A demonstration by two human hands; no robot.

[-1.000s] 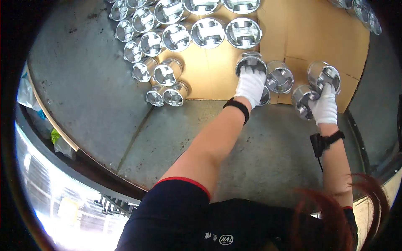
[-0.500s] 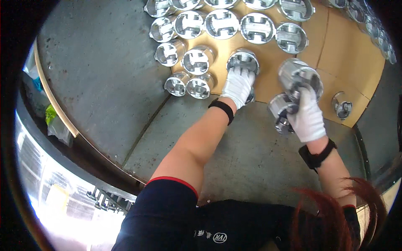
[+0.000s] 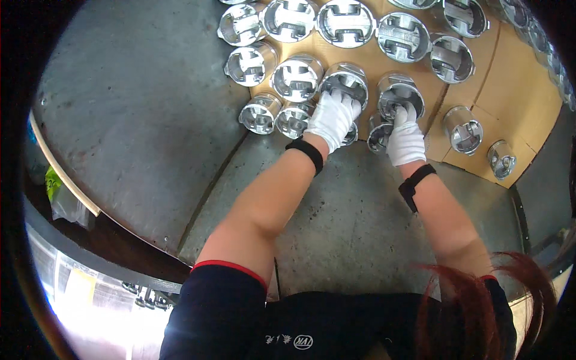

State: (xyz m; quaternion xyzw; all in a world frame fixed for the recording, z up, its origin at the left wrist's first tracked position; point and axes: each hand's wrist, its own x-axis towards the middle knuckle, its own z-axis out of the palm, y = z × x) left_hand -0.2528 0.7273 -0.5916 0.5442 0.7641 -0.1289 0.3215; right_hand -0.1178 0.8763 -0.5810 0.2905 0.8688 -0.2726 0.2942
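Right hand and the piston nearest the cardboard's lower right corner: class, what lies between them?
In the head view, one other piston, on the cardboard, lies between the right hand and that corner piston.

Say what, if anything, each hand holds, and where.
Left hand: a piston, by its open end. Right hand: another piston, likewise. Whether the nearer pistons are held is hidden.

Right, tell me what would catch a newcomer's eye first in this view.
Probably the shiny metal pistons come first, ranged with their open ends showing on the tan cardboard across the upper part. Next come the white-gloved hands near the middle: the left hand has its fingers at the mouth of one piston, the right hand at another. The bright glare at the lower left stands out too.
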